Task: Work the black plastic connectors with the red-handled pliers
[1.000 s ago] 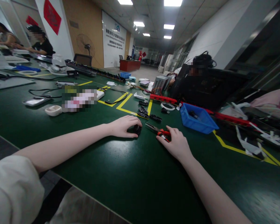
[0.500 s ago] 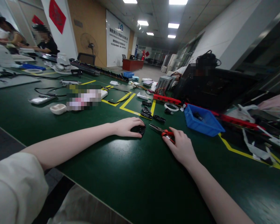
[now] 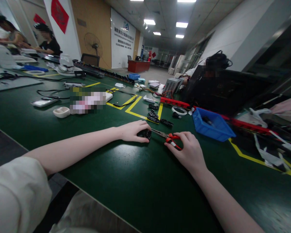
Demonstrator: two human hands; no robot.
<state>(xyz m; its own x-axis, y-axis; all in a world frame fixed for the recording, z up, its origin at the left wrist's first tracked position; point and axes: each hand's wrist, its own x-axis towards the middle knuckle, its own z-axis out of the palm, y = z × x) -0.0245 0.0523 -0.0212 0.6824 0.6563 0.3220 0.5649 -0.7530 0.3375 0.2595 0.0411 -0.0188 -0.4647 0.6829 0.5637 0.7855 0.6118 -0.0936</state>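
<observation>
My left hand (image 3: 133, 131) grips a small black part (image 3: 145, 133) on the green table, thumb on the near side and fingers on the far side. What kind of part it is I cannot make out. In my right hand (image 3: 188, 149) is a pair of needle-nose pliers (image 3: 171, 139) with red and black handles. Their jaws point left and their tips are at the right edge of the black part; whether they touch it I cannot tell. Just beyond lie several small black parts (image 3: 153, 116) inside a yellow taped corner.
A blue bin (image 3: 213, 127) with a dark item inside stands to the right. Behind it run a red strip (image 3: 176, 102) and a large black panel (image 3: 223, 94). A white ring (image 3: 179, 111), a phone (image 3: 45, 102) and a white case (image 3: 61, 112) lie about. Other people sit far left.
The pliers have moved left, bringing their tips up to the black part, and the handles have spread apart. My left hand has hardly moved.
</observation>
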